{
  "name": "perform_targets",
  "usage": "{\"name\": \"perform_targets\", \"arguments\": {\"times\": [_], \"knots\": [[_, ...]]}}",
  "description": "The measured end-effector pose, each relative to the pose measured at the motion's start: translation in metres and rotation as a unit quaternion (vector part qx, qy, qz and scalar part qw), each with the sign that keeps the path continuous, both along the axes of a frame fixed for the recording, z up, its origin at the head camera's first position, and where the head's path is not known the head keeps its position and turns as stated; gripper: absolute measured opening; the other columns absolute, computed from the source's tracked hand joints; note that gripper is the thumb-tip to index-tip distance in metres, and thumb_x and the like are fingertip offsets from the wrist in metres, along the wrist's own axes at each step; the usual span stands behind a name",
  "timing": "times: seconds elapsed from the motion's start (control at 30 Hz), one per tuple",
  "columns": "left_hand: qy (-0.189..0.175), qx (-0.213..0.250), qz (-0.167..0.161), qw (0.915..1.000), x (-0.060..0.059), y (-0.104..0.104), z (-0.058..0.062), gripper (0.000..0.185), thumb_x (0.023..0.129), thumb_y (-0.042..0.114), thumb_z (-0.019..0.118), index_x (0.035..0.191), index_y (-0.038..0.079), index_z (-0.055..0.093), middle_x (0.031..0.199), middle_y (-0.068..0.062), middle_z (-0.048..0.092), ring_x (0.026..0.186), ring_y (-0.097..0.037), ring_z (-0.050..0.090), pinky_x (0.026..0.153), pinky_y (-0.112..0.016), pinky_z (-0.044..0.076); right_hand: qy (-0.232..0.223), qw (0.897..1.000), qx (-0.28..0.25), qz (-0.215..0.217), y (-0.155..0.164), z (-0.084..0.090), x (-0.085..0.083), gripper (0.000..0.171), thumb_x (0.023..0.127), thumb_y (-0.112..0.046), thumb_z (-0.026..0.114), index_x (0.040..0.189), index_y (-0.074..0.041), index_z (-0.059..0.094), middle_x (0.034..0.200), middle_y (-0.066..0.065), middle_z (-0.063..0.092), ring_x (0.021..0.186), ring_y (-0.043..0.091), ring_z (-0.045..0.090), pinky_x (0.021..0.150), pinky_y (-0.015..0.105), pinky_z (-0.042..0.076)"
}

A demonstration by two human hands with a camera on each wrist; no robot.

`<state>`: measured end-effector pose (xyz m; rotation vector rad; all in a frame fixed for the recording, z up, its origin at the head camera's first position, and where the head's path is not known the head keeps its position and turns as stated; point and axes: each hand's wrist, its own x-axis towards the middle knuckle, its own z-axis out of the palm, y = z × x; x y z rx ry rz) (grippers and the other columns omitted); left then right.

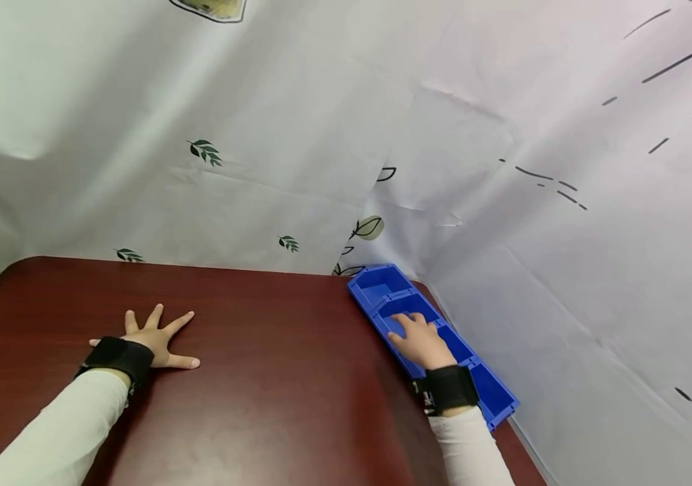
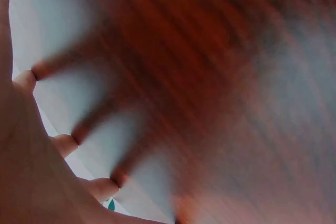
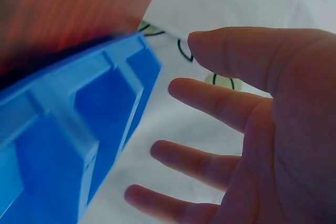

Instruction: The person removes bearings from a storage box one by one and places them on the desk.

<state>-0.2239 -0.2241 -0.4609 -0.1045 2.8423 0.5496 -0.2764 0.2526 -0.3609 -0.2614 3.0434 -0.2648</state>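
My left hand [image 1: 154, 342] rests on the dark red-brown table [image 1: 279, 378] with its fingers spread wide. In the left wrist view its fingertips [image 2: 109, 187] meet the glossy surface, and nothing is held. Over a long blue divided tray [image 1: 493, 393] on the right side hovers my right hand [image 1: 423, 343], fingers apart and slightly bent. The right wrist view shows a gap between those fingers [image 3: 197, 162] and the tray's walls [image 3: 102, 95], with nothing in the grasp. Part of the tray's middle is hidden behind the right hand and wrist.
A pale sheet [image 1: 297, 135] printed with leaves and dark strokes hangs behind the table and along its right side. The tray stands slanted along the table's right edge, close to the sheet. Black bands [image 1: 451, 390] circle both wrists.
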Motion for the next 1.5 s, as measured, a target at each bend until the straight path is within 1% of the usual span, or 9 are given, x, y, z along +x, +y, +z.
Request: {"name": "perform_targets", "arguments": {"times": [0.23, 0.37, 0.47, 0.63, 0.8, 1.0, 1.1, 1.33, 1.5], "knots": [[-0.002, 0.004, 0.003, 1.0, 0.004, 0.006, 0.0, 0.117, 0.058, 0.083, 0.061, 0.151, 0.026, 0.018, 0.153, -0.03, -0.002, 0.129, -0.066, -0.015, 0.069, -0.09, -0.001, -0.019, 1.0, -0.002, -0.023, 0.041, -0.006, 0.026, 0.046, 0.095, -0.038, 0.052, 0.134, -0.013, 0.051, 0.135, 0.028, 0.045, 0.118, 0.05, 0.047, 0.085, 0.061, 0.044], [-0.002, -0.006, 0.004, 1.0, 0.005, 0.005, -0.001, 0.117, 0.057, 0.086, 0.057, 0.15, 0.028, 0.018, 0.154, -0.028, -0.001, 0.131, -0.065, -0.012, 0.068, -0.09, 0.0, -0.046, 0.998, -0.003, -0.044, 0.062, -0.004, 0.032, 0.048, 0.095, -0.038, 0.052, 0.13, -0.005, 0.053, 0.127, 0.028, 0.052, 0.111, 0.044, 0.054, 0.082, 0.055, 0.045], [-0.002, -0.01, 0.008, 0.9999, 0.005, 0.002, -0.003, 0.119, 0.055, 0.089, 0.055, 0.15, 0.028, 0.018, 0.154, -0.028, 0.0, 0.131, -0.065, -0.01, 0.067, -0.09, 0.0, -0.05, 0.997, 0.0, -0.05, 0.072, -0.005, 0.034, 0.039, 0.094, -0.032, 0.054, 0.12, -0.003, 0.057, 0.114, 0.023, 0.06, 0.099, 0.036, 0.058, 0.078, 0.05, 0.047], [-0.001, 0.003, 0.015, 0.9999, 0.006, 0.001, -0.005, 0.122, 0.052, 0.089, 0.057, 0.15, 0.028, 0.018, 0.154, -0.028, -0.002, 0.131, -0.064, -0.014, 0.068, -0.09, -0.003, -0.037, 0.997, -0.007, -0.062, 0.085, -0.011, 0.041, 0.021, 0.09, -0.021, 0.06, 0.102, -0.004, 0.059, 0.096, 0.015, 0.058, 0.081, 0.023, 0.052, 0.069, 0.04, 0.045], [-0.003, 0.009, 0.013, 0.9999, 0.006, 0.003, -0.007, 0.121, 0.052, 0.087, 0.059, 0.15, 0.028, 0.018, 0.154, -0.027, -0.004, 0.131, -0.064, -0.016, 0.068, -0.09, -0.003, -0.045, 0.994, -0.019, -0.096, 0.093, -0.016, 0.05, 0.018, 0.09, -0.018, 0.059, 0.096, -0.002, 0.053, 0.093, 0.021, 0.049, 0.077, 0.025, 0.05, 0.064, 0.038, 0.043], [-0.005, 0.008, 0.017, 0.9998, 0.005, 0.001, -0.004, 0.121, 0.053, 0.086, 0.06, 0.15, 0.028, 0.018, 0.154, -0.027, -0.004, 0.131, -0.063, -0.016, 0.068, -0.09, -0.004, -0.049, 0.994, -0.011, -0.097, 0.1, -0.023, 0.052, 0.013, 0.087, -0.012, 0.057, 0.084, -0.002, 0.051, 0.079, 0.011, 0.05, 0.071, 0.022, 0.048, 0.061, 0.036, 0.04], [-0.005, 0.007, 0.018, 0.9998, 0.005, 0.001, -0.001, 0.121, 0.053, 0.086, 0.06, 0.15, 0.028, 0.018, 0.154, -0.027, -0.004, 0.131, -0.064, -0.016, 0.068, -0.09, -0.004, -0.046, 0.995, 0.002, -0.094, 0.104, -0.028, 0.052, 0.017, 0.085, -0.014, 0.061, 0.086, 0.002, 0.056, 0.081, 0.011, 0.056, 0.073, 0.023, 0.052, 0.063, 0.04, 0.044], [-0.02, 0.006, 0.018, 0.9996, 0.004, 0.0, -0.001, 0.123, 0.052, 0.087, 0.059, 0.151, 0.028, 0.017, 0.154, -0.027, -0.006, 0.13, -0.063, -0.019, 0.069, -0.09, -0.003, -0.082, 0.992, 0.01, -0.093, 0.111, -0.04, 0.051, 0.056, 0.083, -0.035, 0.068, 0.109, 0.015, 0.059, 0.103, 0.032, 0.061, 0.096, 0.044, 0.059, 0.081, 0.055, 0.048], [-0.02, 0.001, 0.017, 0.9997, 0.004, 0.002, -0.001, 0.121, 0.054, 0.086, 0.059, 0.151, 0.028, 0.017, 0.154, -0.027, -0.006, 0.131, -0.063, -0.018, 0.07, -0.09, -0.002, -0.095, 0.99, 0.021, -0.098, 0.113, -0.045, 0.048, 0.055, 0.082, -0.028, 0.068, 0.114, 0.016, 0.057, 0.111, 0.037, 0.057, 0.105, 0.051, 0.053, 0.086, 0.057, 0.046]]}}
